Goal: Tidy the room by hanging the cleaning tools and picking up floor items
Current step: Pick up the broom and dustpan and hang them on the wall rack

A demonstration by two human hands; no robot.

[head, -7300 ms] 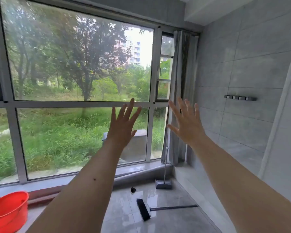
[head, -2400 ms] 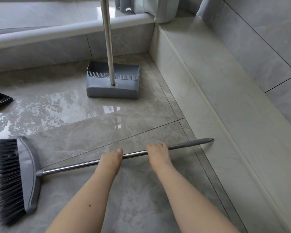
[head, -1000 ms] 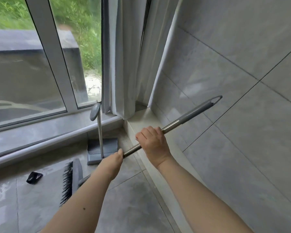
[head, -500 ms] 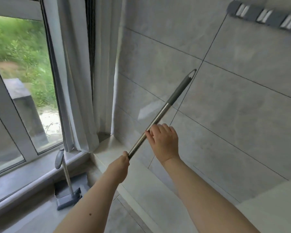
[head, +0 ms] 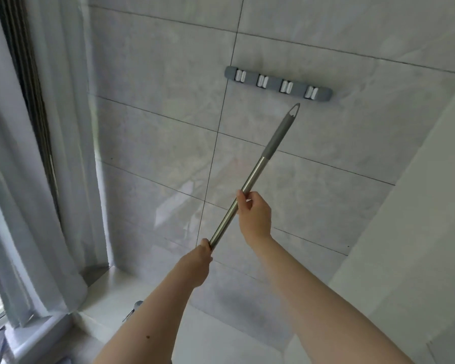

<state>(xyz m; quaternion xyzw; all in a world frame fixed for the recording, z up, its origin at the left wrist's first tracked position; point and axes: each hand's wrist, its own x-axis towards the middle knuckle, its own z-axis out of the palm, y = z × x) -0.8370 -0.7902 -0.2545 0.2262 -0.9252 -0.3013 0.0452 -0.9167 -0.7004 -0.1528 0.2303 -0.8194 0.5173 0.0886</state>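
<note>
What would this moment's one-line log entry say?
step: hanging broom | left hand: grips broom handle | right hand: grips handle | handle tip below wall rack, not clipped

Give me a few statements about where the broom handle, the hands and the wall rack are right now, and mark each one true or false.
1. Both hands grip the shiny metal broom handle. True: the left hand holds lower down, the right hand higher up.
2. The handle's grey tip is already clipped into the grey wall rack with white clips. False: the tip sits just below the rack, apart from it.
3. The rack has four white clips, none holding anything. True.
4. The handle is held level. False: it slants upward to the right.
5. A pale grey curtain hangs at the left. True.
</note>
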